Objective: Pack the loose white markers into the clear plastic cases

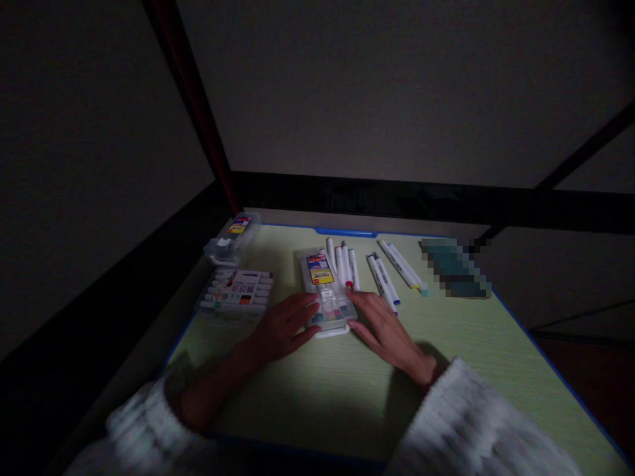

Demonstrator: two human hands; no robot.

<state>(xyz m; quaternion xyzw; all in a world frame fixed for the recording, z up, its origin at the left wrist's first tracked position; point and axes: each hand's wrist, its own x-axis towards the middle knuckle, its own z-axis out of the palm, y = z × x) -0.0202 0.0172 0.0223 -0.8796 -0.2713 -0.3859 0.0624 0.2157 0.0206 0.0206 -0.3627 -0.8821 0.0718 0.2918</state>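
Note:
A clear plastic marker case [311, 305] with a colourful label lies on the table, its latch side toward me. My left hand [285, 325] grips its near left edge, fingers on the lid and thumb at the front corner. My right hand [384, 330] is on the near right corner in the same way, with fingertips and thumb against the side. Coloured tips show dimly through the case's near end. Just behind it on the right lie several white markers [346, 264], one with a red end close to my right fingertips.
More white markers [381, 281] and another group [401, 266] lie to the right. On the left are a clear case full of markers [235, 291] and another clear case [233, 238]. A pixelated dark flat object [456, 268] lies at the right edge of the blue-rimmed table [297, 403].

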